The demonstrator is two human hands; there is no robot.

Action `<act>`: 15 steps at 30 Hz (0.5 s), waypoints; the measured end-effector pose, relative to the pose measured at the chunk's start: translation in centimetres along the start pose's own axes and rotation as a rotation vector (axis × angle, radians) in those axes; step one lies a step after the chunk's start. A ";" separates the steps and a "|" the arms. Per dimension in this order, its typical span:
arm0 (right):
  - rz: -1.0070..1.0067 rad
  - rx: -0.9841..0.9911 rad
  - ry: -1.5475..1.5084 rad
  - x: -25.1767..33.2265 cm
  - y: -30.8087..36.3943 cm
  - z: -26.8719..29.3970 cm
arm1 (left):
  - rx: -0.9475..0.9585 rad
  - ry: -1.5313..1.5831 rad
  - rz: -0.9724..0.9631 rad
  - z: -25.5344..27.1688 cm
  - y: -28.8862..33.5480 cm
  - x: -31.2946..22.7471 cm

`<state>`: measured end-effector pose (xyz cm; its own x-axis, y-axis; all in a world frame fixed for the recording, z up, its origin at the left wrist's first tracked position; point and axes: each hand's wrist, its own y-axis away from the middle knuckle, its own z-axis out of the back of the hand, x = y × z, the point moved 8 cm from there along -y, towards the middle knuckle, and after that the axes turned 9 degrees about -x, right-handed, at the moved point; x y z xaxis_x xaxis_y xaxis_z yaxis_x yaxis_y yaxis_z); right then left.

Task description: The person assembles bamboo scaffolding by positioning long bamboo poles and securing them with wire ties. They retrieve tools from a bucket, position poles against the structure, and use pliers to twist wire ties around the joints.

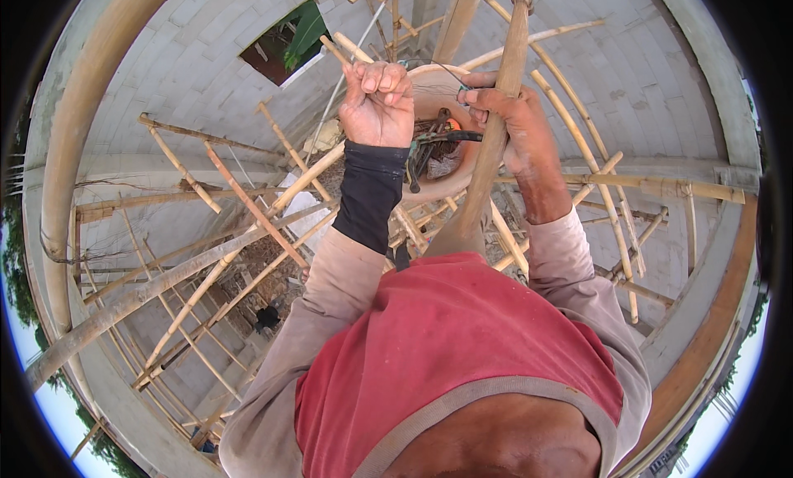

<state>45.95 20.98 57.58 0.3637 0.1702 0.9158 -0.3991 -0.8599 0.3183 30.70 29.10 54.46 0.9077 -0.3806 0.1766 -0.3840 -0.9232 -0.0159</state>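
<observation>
My left hand [380,102] is raised above the scaffold, its fingers curled toward the palm; what they hold, if anything, is hard to make out. A black band [372,193] covers that wrist. My right hand [524,127] is level with it on the right, against a long brown wooden pole [491,152]. Thumb and fingers there pinch a thin dark strand [453,71], which arcs toward the left hand. Between and beyond the hands is a pinkish round tub [472,160], with dark-handled tools [425,147] and other small items inside.
Bamboo poles cross on both sides, among them a long pole [178,284] at lower left and a thick pole [70,131] at far left. Pale block walls [636,73] surround the scaffold, with a square opening [277,52]. Debris-strewn ground [256,284] lies below.
</observation>
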 end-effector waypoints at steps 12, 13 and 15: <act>0.019 -0.135 -0.100 0.6 -0.1 5.2 | -0.853 -1.148 0.046 12.2 3.5 0.7; 0.012 -0.144 -0.108 0.5 0.0 5.8 | -0.842 -1.175 0.047 11.8 3.2 0.9; 0.002 -0.170 -0.127 0.0 0.0 6.6 | -0.864 -0.925 0.097 13.2 3.3 2.5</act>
<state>51.48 17.78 55.97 0.4616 0.0973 0.8818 -0.5320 -0.7651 0.3629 33.93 24.38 41.89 0.5147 -0.6611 -0.5459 -0.1233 -0.6872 0.7159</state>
